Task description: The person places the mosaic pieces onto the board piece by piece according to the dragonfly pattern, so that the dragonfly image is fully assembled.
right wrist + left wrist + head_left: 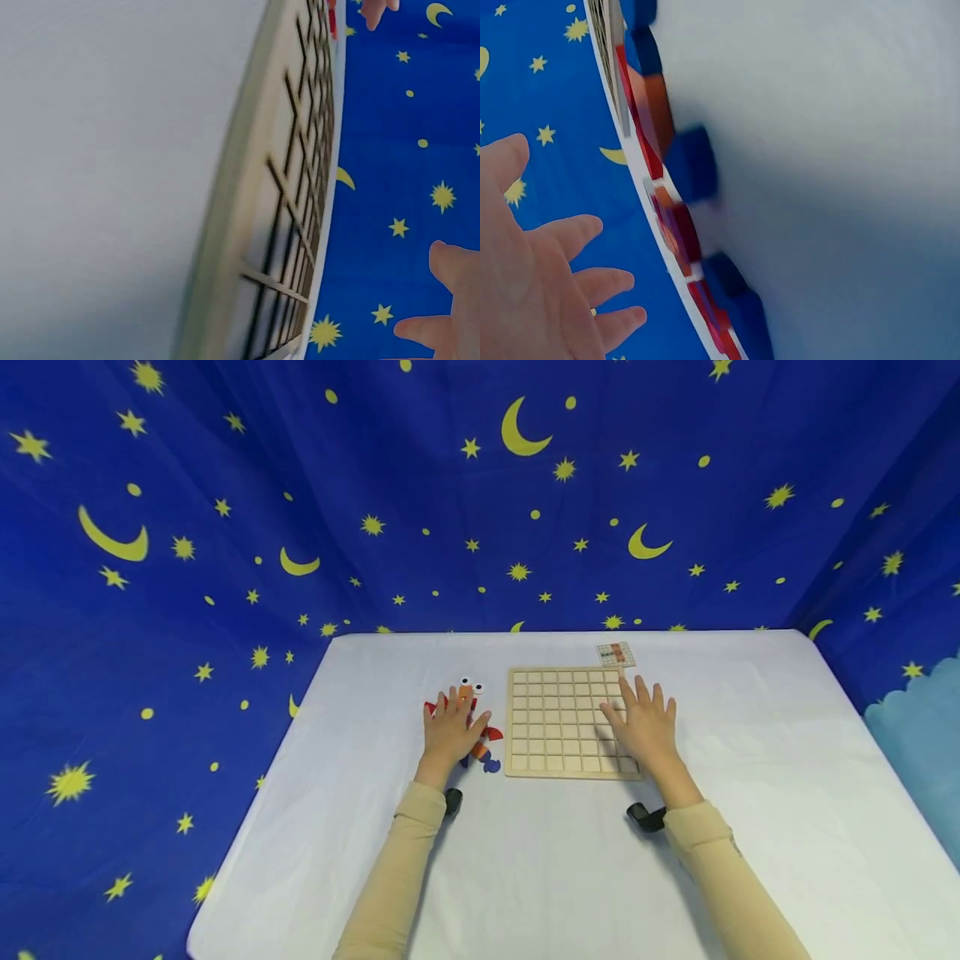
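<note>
My left hand (447, 735) is spread over a cluster of coloured pieces and hides part of it. In the left wrist view its fingers stand apart from the pieces, holding nothing. Showing around it are a red piece (493, 734), an orange piece (466, 692), a blue piece (694, 166) and white eye discs (479, 688) with black pupils. To the right lies a square wooden grid board (555, 774), its visible cells bare. My right hand (648, 727) hovers with spread fingers at the board's right side, casting a shadow on it.
Behind the board's far right corner lies a small card (616, 654) printed with a grid and a coloured figure. A white cloth covers the table (540, 877). Blue curtains (420, 460) with stars and moons hang behind and beside it. Each wrist carries a black camera mount (647, 817).
</note>
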Available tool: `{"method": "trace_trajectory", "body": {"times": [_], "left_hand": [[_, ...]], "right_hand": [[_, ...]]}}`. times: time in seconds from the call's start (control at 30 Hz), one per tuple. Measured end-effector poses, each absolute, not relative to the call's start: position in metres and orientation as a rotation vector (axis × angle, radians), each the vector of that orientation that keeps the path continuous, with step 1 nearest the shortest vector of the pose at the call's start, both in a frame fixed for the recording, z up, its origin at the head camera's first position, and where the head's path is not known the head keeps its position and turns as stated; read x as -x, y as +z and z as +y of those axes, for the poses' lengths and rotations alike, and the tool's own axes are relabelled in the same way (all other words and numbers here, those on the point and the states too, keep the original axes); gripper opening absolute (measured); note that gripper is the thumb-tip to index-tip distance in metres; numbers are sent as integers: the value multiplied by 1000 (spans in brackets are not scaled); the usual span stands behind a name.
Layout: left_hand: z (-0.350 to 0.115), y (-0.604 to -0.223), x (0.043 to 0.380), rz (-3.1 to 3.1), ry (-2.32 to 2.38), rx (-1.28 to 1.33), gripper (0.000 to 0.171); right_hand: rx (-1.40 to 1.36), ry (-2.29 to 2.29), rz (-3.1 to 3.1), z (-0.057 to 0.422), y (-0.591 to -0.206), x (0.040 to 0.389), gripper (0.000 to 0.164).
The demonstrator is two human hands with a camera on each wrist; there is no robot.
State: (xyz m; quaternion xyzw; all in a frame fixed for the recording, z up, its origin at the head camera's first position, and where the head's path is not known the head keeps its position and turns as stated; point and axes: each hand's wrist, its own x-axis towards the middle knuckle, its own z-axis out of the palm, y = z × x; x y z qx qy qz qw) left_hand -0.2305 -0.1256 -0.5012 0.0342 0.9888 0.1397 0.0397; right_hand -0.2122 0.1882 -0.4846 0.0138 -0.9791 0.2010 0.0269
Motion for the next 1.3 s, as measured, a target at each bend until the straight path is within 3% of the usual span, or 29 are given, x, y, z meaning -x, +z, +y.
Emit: {"method": "trace_trajectory", "body": {"times": [0.27, 0.63, 1.03, 1.3], "left_hand": [[-142, -503, 240, 2957, 496, -38, 68], [-163, -507, 254, 2875, 528, -5, 66], [-180, -501, 275, 3034, 497, -43, 40], [-184, -493, 296, 2976, 505, -52, 34]], "right_hand": [[-29, 670, -3032, 196, -497, 210, 66], [-49, 706, -3065, 211, -513, 203, 49], [-169, 817, -3106, 226, -524, 198, 46], [-227, 897, -3079, 232, -532, 194, 46]]}}
